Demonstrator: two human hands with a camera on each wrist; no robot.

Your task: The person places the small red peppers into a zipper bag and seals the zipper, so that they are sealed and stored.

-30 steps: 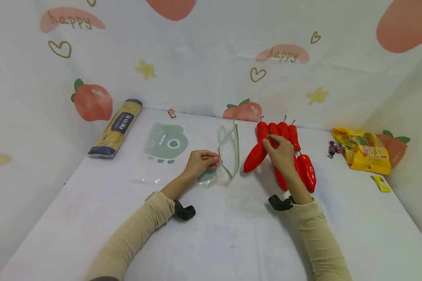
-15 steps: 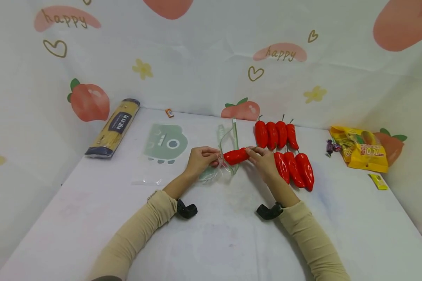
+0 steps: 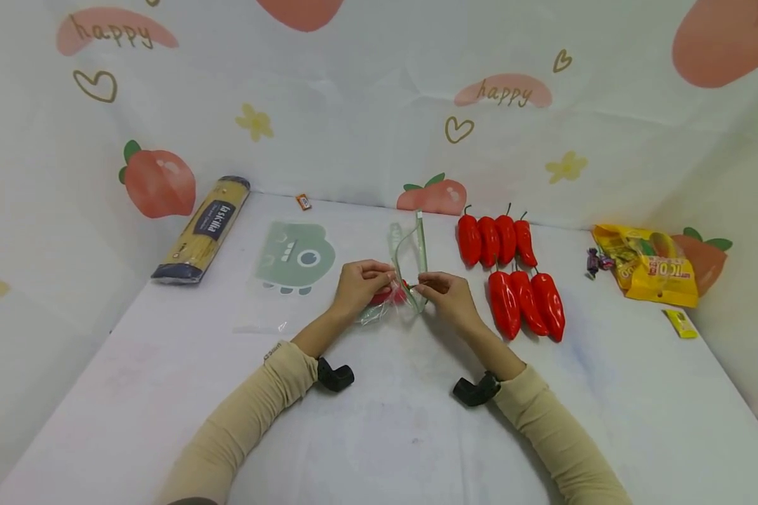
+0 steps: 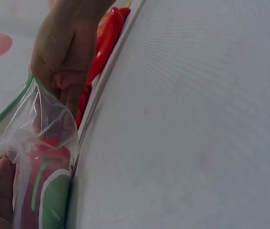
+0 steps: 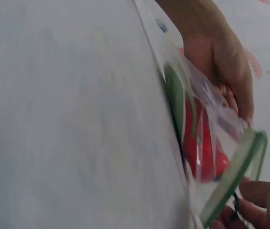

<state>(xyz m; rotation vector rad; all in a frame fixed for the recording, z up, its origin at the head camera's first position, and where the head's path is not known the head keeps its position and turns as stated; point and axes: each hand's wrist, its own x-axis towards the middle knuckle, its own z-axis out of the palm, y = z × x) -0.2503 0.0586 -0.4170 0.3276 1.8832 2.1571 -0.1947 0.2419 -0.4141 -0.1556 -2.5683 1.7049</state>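
Observation:
A clear zip bag (image 3: 300,256) with a green dinosaur print lies on the table, its green-edged mouth raised at the right. My left hand (image 3: 356,289) pinches the near edge of that mouth between thumb and fingers. Through the plastic a red chili pepper (image 5: 201,143) shows inside the bag, its body pointing left, partly covered by my left hand in the head view. At the mouth, my right hand (image 3: 445,298) pinches the pepper's stem end with its fingertips. Several more red peppers (image 3: 505,301) lie in two rows to the right.
A pack of spaghetti (image 3: 205,231) lies at the back left, with a small orange-wrapped candy (image 3: 304,201) nearby. On the right are a yellow candy bag (image 3: 660,270), purple-wrapped candies (image 3: 596,261) and a yellow sachet (image 3: 680,323). A printed cloth hangs behind.
My right hand has moved left from the pepper rows, bringing one pepper into the bag through its mouth. My left hand has stayed at the bag's edge.

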